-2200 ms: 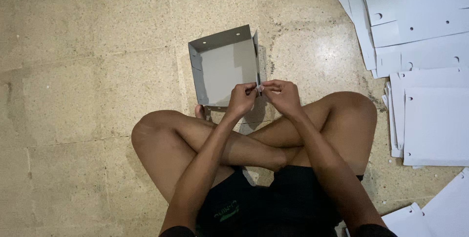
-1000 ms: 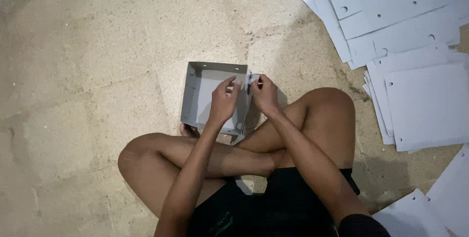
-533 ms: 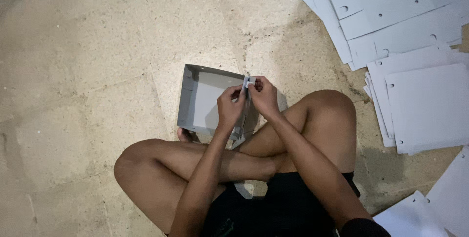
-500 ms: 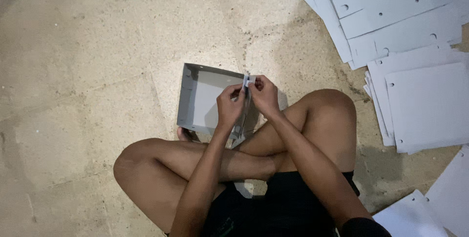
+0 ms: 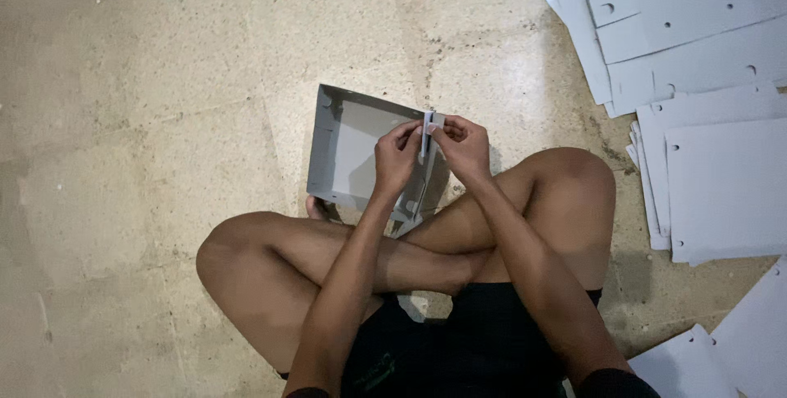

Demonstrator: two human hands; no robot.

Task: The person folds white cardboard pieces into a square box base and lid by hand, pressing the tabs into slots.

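Fingers of both my hands are pinching the right wall of the grey box (image 5: 348,152), and that is where all the work is sitting in the head view. My left hand (image 5: 397,156) is closing thumb and fingertips on the inner face of that wall, and my right hand (image 5: 466,145) is closing on the outer face, so the thin upright flap (image 5: 427,137) is being squeezed between them near its top corner. The box is resting on the floor (image 5: 139,119) just ahead of my crossed legs (image 5: 426,259), its near edge touching or almost touching my shins, its open side tilting toward me. I am judging it as light card: stiff enough along the folds to be standing by itself, but easy to crease or buckle if I am pressing mid-panel. Its surface is looking smooth and a little slick, so I am keeping the pinch close to the folded corner, where the layers are doubling and the wall is strongest, rather than on the free edge. Flat sheets (image 5: 721,177) of the same pale card are lying in overlapping piles to my right, well apart from the box, some showing small punched holes.
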